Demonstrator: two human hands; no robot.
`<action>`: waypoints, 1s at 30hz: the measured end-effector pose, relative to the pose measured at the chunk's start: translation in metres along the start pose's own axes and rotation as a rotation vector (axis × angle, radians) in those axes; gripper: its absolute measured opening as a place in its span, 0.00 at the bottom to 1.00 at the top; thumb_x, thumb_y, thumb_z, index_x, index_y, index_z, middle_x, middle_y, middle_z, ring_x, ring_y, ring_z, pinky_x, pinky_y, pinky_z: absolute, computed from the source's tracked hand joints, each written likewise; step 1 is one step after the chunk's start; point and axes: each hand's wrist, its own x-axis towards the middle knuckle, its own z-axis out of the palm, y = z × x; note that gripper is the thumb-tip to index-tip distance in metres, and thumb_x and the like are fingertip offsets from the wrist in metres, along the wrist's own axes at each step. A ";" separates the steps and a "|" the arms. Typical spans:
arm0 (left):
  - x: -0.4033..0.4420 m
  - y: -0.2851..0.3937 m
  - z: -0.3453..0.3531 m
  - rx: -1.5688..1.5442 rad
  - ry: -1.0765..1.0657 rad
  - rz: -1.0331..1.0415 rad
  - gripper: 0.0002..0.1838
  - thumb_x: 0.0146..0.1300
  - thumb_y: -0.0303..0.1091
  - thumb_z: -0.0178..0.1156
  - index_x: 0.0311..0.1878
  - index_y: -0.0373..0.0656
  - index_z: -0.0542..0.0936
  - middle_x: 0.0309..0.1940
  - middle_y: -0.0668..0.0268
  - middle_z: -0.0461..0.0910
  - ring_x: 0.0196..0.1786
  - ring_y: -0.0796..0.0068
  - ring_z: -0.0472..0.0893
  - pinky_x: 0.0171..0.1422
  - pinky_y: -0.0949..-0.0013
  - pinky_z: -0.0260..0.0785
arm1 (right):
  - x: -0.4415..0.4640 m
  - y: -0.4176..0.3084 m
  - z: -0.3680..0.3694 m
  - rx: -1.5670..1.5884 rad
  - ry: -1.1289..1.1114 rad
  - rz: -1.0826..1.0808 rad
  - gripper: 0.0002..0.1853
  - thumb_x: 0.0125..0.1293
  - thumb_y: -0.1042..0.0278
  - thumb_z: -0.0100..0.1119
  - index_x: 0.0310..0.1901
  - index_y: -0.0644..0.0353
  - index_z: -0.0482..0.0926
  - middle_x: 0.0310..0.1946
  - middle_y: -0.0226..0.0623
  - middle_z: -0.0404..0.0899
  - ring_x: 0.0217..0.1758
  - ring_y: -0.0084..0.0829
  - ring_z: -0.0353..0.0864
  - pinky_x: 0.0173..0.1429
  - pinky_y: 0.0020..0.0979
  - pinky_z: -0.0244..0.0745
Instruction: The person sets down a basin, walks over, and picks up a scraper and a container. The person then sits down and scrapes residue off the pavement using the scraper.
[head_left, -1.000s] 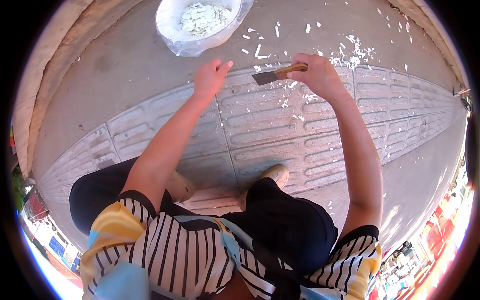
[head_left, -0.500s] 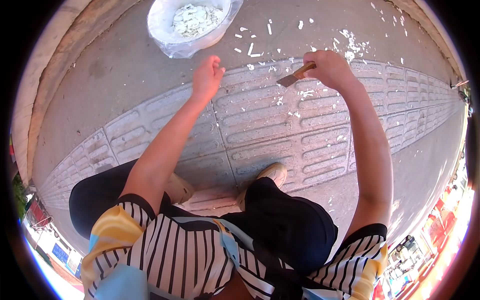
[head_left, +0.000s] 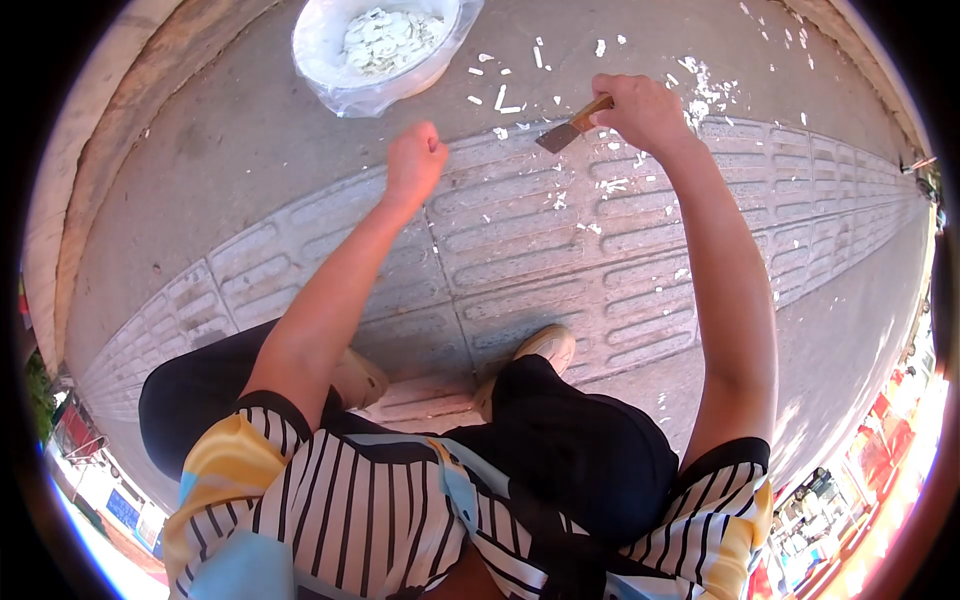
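My right hand [head_left: 643,110] grips the wooden handle of a scraper [head_left: 573,126] with a flat dark blade. The blade points down and left, over the upper edge of the ribbed paving. My left hand [head_left: 415,163] is closed with its fingers curled in, below the white bucket [head_left: 305,50]; anything inside it is hidden. That bucket has a clear plastic liner and holds a heap of white flakes [head_left: 385,40]. More white chips [head_left: 705,90] lie scattered on the ground beyond and around my right hand.
Ribbed paving tiles [head_left: 520,240] run across the ground below my hands. My shoes [head_left: 550,345] stand on and beside them, with my knees bent on either side. A stone kerb [head_left: 80,150] curves along the far left.
My right hand has moved up and slightly left with the scraper. My left hand has shifted slightly down, its fingers curled tighter. The bucket looks practically unmoved.
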 end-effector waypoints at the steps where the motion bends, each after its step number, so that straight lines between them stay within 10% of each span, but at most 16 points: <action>1: -0.001 -0.001 0.000 0.009 -0.005 0.007 0.08 0.49 0.24 0.56 0.23 0.38 0.65 0.20 0.55 0.69 0.25 0.54 0.71 0.31 0.56 0.62 | 0.006 0.002 -0.003 0.010 0.021 0.035 0.12 0.54 0.59 0.62 0.36 0.54 0.76 0.34 0.38 0.80 0.42 0.43 0.79 0.43 0.42 0.73; 30: -0.002 -0.026 0.008 -0.105 0.005 0.032 0.18 0.51 0.18 0.57 0.47 0.40 0.74 0.41 0.62 0.75 0.40 0.71 0.77 0.45 0.70 0.73 | 0.024 -0.039 0.011 0.273 0.059 0.011 0.18 0.53 0.55 0.60 0.45 0.52 0.79 0.39 0.41 0.80 0.42 0.40 0.80 0.45 0.38 0.75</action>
